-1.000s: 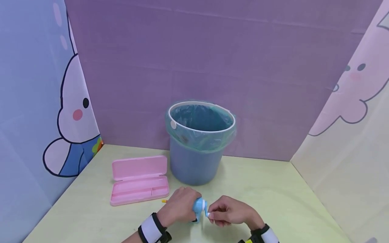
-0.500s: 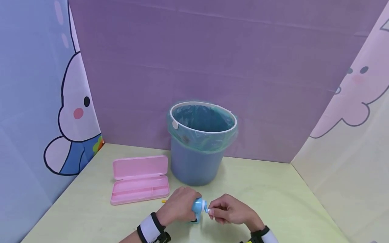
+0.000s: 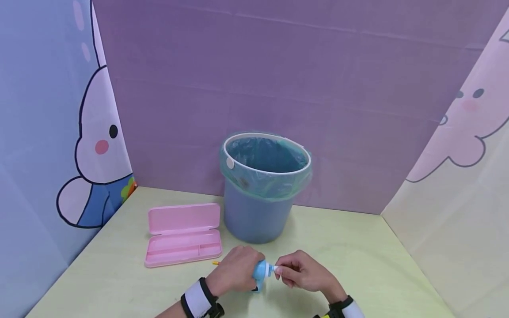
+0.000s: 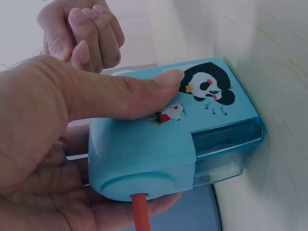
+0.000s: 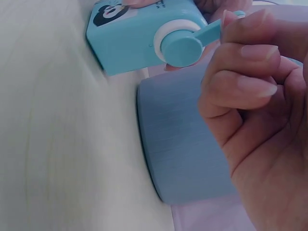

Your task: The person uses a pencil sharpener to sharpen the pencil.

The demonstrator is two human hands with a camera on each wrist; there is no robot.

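A light-blue crank pencil sharpener (image 4: 139, 144) with a panda picture and a clear shavings drawer stands on the table. My left hand (image 3: 238, 268) grips its body, thumb across the picture side. From the sharpener's hole sticks an orange-red pencil (image 4: 140, 211), its end showing left of my left hand in the head view. On the opposite side, my right hand (image 3: 304, 271) pinches the knob of the crank (image 5: 209, 32) between thumb and fingertips; in the right wrist view the fingers partly cover the knob. The pencil's tip is hidden inside the sharpener.
Behind the hands stands a blue bucket (image 3: 254, 216) lined with a green plastic bag (image 3: 262, 187). An opened pink pencil case (image 3: 183, 248) lies left of it on the pale table (image 3: 358, 251). Printed cloth walls (image 3: 278, 79) enclose the back and sides.
My right hand has carried the crank's knob upward, turning the crank. My left hand has kept its grip on the sharpener, nearly still.
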